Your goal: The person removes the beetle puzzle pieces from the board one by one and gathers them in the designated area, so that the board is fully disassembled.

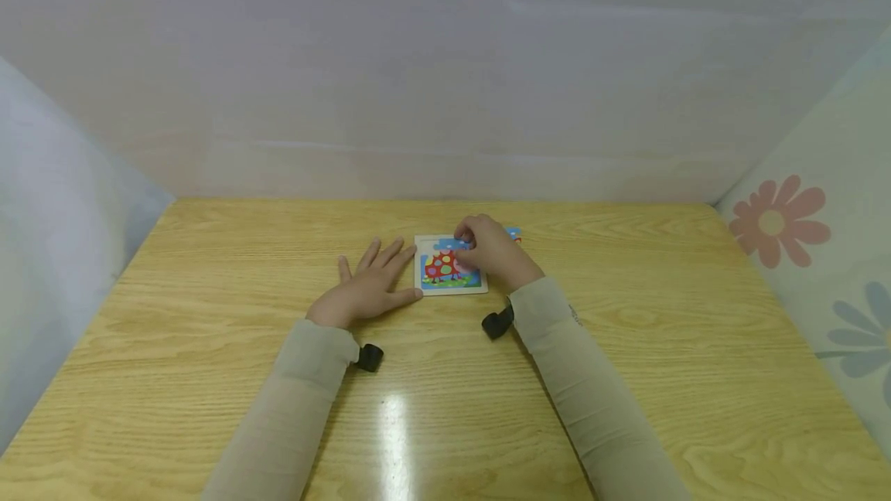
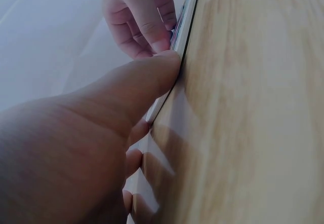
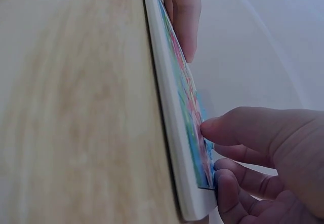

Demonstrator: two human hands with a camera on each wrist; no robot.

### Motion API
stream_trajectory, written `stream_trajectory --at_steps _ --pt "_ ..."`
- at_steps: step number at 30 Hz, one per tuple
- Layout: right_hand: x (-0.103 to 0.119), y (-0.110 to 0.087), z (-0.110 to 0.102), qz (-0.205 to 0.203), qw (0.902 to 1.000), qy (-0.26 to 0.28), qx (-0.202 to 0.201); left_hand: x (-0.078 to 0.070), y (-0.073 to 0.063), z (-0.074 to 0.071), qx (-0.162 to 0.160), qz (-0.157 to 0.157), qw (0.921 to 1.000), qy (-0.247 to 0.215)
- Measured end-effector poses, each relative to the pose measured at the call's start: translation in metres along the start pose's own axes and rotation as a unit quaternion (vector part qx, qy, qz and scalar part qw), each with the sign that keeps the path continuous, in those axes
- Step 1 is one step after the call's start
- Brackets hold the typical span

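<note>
A small square jigsaw puzzle (image 1: 451, 291) with a pale frame lies flat on the table, showing a red spotted animal on green and blue. Fingers spread, my left hand (image 1: 362, 292) rests on the table at its left side, thumb and index fingertips against the frame. Over the puzzle's upper right, my right hand (image 1: 493, 250) has its thumb and curled fingers on a blue puzzle piece (image 1: 452, 243) along the top of the picture. The right wrist view shows the right thumb (image 3: 217, 128) at the picture's surface; the fingers partly hide the piece.
Just beyond the right hand, another blue and red piece (image 1: 513, 233) lies on the wooden table (image 1: 209, 346). A pale wall (image 1: 445, 83) rises behind the table's far edge. A flower-printed side wall (image 1: 773, 215) stands at the right.
</note>
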State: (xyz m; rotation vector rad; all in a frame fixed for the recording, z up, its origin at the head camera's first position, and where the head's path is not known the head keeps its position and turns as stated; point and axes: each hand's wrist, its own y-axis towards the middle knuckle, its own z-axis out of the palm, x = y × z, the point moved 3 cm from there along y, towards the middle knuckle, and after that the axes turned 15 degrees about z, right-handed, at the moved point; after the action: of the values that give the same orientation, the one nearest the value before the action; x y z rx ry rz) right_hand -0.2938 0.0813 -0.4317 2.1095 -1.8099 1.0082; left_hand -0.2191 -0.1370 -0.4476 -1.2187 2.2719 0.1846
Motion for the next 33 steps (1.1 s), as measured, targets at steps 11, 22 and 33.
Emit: stream_trajectory --at_steps 11,22,33 --pt "0.0019 -0.0003 0.0006 0.003 0.9999 -0.017 0.0 0.0016 0.0002 0.0007 -0.001 0.001 1.0 0.003" --pt "0.0013 0.0005 0.0017 -0.002 0.9999 -0.016 -0.002 0.0019 0.0009 0.0016 0.0 0.0 1.0 0.003" --pt "0.0003 0.0007 0.0024 0.001 0.9999 -0.011 -0.007 0.0023 0.001 0.0012 -0.002 0.007 1.0 -0.001"
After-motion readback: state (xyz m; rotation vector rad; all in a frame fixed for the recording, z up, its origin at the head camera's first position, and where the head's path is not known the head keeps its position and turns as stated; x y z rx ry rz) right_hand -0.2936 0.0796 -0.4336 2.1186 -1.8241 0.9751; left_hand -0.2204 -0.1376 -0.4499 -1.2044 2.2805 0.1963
